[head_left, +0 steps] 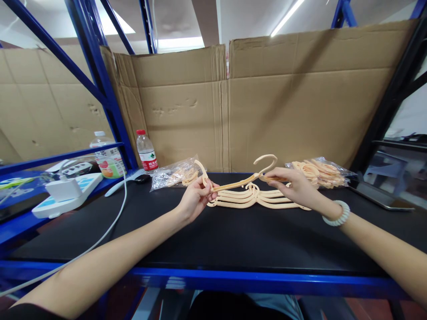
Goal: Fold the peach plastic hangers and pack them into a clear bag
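Note:
A cream plastic hanger (240,180) is held level above the black table (213,235). My left hand (195,198) is closed on its left end, and my right hand (295,186) pinches its right arm beside the hook. Under it, a stack of several matching hangers (256,200) lies flat on the table. Two clear bags hold small cream plastic parts: one bag (173,175) behind my left hand, the other bag (320,171) behind my right hand. A white beaded bracelet (337,213) is on my right wrist.
Cardboard sheets (233,102) wall off the back of the table. A red-capped water bottle (146,151) stands at the back left beside a blue rack post (103,89). A white power strip (66,193) and its cable (110,222) lie at the left. A dark tray (376,193) sits far right.

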Action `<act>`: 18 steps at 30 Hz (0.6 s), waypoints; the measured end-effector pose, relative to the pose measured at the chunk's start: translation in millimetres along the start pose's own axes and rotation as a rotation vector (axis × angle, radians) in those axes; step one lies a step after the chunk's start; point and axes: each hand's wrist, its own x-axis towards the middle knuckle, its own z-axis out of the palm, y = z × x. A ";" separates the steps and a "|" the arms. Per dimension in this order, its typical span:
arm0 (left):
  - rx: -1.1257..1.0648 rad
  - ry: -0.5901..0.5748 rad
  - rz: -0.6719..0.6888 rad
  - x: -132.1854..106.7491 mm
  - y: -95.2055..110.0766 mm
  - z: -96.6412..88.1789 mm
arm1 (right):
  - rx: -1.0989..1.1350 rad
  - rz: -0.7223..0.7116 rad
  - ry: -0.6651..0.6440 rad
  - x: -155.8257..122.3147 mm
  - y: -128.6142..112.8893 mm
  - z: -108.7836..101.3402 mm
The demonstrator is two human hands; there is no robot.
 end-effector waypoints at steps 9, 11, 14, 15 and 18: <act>0.021 0.127 0.010 -0.6 2.3 2.1 | -0.007 -0.003 -0.005 -2.8 -14.0 5.7; 0.023 0.162 0.010 -0.1 1.7 1.2 | -0.024 0.003 0.001 -3.5 -17.7 7.5; 0.024 0.199 0.018 1.2 -0.4 -0.7 | -0.032 0.029 0.022 -4.3 -22.4 9.3; 0.024 0.208 0.026 1.7 -1.2 -1.1 | -0.032 0.040 0.029 -4.6 -23.5 9.6; 0.009 0.218 0.045 3.0 -3.1 -0.9 | -0.057 0.066 0.045 -5.1 -25.5 10.2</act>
